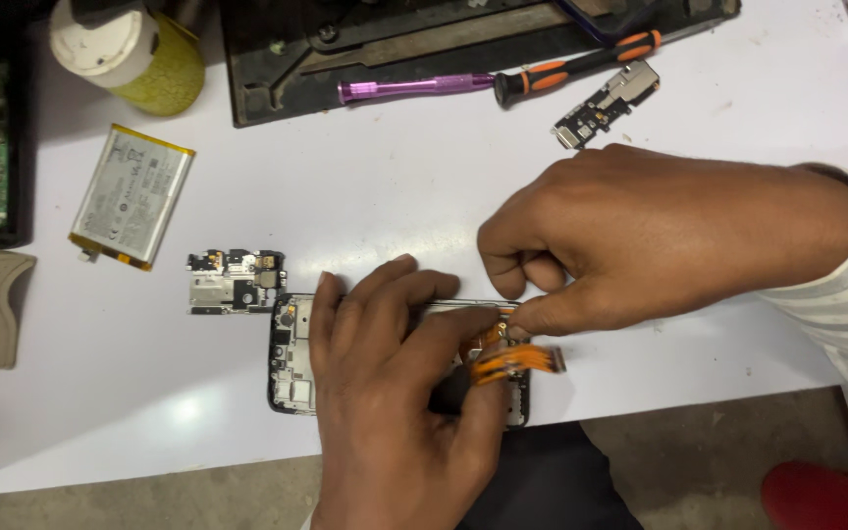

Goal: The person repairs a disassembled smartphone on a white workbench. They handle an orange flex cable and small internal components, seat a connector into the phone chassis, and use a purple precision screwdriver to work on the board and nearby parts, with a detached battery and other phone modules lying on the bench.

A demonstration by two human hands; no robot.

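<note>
Two hands at desk's (395, 196) near edge: opened phone (291, 358) being pressed by left hand (395, 393), fingers together; orange flex cable (512, 358) being pinched by right hand (640, 236).

Smooth matt white table (395, 196), glossy orange ribbon cable (517, 361), shiny purple metal tool (414, 88), foil-wrapped battery (132, 194)

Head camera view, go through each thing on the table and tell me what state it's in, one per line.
Phone frame: opened, back off, insides exposed.
Orange flex cable: loose, sticking out past the frame.
Left hand: pressing down on the frame.
Right hand: fingertips pinched at the frame's upper edge.
Battery: removed, lying flat.
Circuit board: removed, beside the frame.
Small board: removed, lying loose.
Screwdrivers: lying unused.
</note>
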